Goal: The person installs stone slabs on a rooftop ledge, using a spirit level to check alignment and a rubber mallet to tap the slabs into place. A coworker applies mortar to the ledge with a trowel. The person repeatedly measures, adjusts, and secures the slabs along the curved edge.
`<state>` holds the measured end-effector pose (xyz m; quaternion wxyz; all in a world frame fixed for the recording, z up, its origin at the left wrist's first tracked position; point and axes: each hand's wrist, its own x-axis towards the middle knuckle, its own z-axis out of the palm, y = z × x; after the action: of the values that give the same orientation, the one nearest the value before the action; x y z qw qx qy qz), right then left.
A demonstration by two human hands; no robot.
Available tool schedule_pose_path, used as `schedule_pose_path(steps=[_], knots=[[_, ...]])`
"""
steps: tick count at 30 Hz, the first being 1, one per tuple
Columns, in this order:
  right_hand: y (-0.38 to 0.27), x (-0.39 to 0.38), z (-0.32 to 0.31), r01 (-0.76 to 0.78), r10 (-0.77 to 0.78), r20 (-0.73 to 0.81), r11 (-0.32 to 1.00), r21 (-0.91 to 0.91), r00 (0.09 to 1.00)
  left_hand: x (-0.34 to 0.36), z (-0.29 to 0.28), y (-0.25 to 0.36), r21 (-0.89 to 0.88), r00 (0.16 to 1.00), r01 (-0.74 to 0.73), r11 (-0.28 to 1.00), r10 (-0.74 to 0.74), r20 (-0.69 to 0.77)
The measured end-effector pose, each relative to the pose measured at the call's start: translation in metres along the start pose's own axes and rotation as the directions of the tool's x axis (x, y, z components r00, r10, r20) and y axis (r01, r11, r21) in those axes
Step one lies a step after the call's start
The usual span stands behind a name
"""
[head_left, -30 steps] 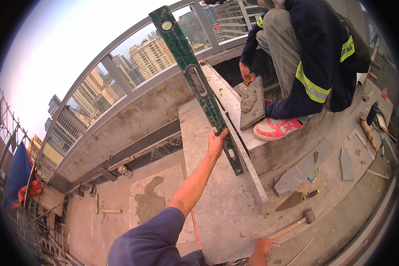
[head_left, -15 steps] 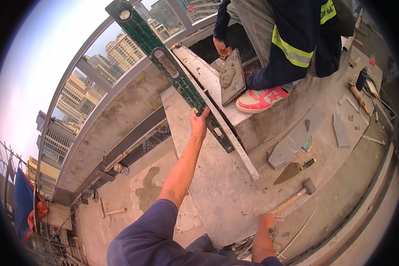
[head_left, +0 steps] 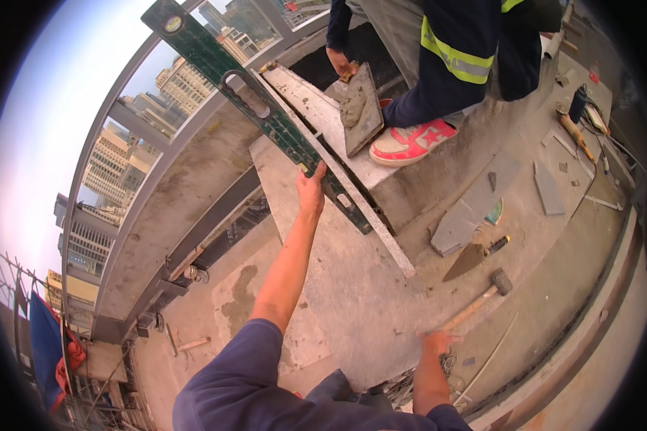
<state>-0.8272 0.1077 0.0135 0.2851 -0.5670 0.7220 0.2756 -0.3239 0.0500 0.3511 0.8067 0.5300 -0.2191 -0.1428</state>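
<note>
My left hand [head_left: 310, 188] grips the lower part of a long green spirit level [head_left: 284, 128], which stands tilted along the edge of a pale stone slab [head_left: 363, 205]. Low on the right, my right hand [head_left: 437, 343] is closed around the handle end of a mallet [head_left: 474, 309] with a wooden handle and dark head. Whether the mallet head touches the surface below, I cannot tell. Across the slab, a co-worker's hand [head_left: 343, 65] holds a mortar-smeared square board or plate [head_left: 361, 111]. Their red and white shoe [head_left: 413, 142] rests on the ledge.
A pointed trowel [head_left: 467, 261] lies near broken grey tile pieces [head_left: 456, 224] on the right. Farther off are a dark bottle [head_left: 578, 104] and a yellow-orange power tool [head_left: 574, 135]. A metal-framed railing [head_left: 147, 128] runs along the left, with a wet mortar patch [head_left: 241, 302] on the floor nearby.
The whole view has shifted slightly, so things appear a little higher. Both hands keep their holds on the spirit level and the mallet.
</note>
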Motion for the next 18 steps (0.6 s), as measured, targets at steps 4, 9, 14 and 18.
schedule_pose_path(steps=[4, 9, 14, 18], knots=[[-0.001, 0.0, 0.0, 0.013, -0.013, -0.018, 0.999, -0.039, 1.0, -0.008, 0.004, 0.012, -0.017, 0.998, 0.044, 0.999, -0.045, -0.048], [-0.004, -0.007, -0.016, -0.057, 0.055, 0.05, 0.997, 0.057, 0.997, -0.043, -0.025, 0.058, 0.054, 0.995, 0.028, 0.998, -0.023, -0.1], [-0.004, -0.012, -0.018, -0.043, 0.036, 0.064, 0.994, 0.102, 0.997, -0.106, -0.095, 0.08, 0.126, 0.966, 0.163, 0.979, -0.133, -0.222], [0.0, 0.007, 0.005, -0.014, 0.01, 0.046, 0.996, 0.091, 0.999, -0.177, -0.149, 0.036, 0.121, 0.856, 0.387, 0.914, -0.307, -0.417]])
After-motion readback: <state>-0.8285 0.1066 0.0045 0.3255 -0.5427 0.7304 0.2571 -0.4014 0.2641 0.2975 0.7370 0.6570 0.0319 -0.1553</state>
